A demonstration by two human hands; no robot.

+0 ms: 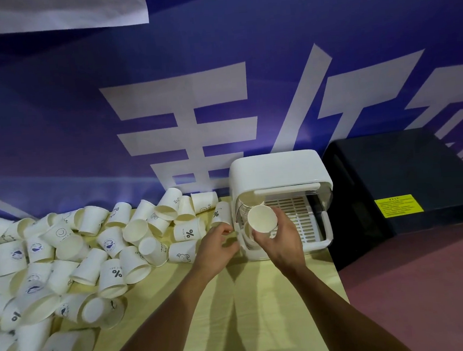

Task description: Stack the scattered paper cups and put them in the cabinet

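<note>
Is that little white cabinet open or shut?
Open: the cabinet front is up, and the slatted rack inside shows.

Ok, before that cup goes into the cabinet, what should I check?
1. Cabinet door up: ok.
2. Right hand grips cup: ok.
3. Bare tray space inside: ok.
4. Held cup is a stack: cannot tell, only its mouth shows.
5. Left hand empty: cannot tell, fingers curl beside the cabinet's left edge.
6. Loose cups all gathered: not ok, a pile covers the table.
</note>
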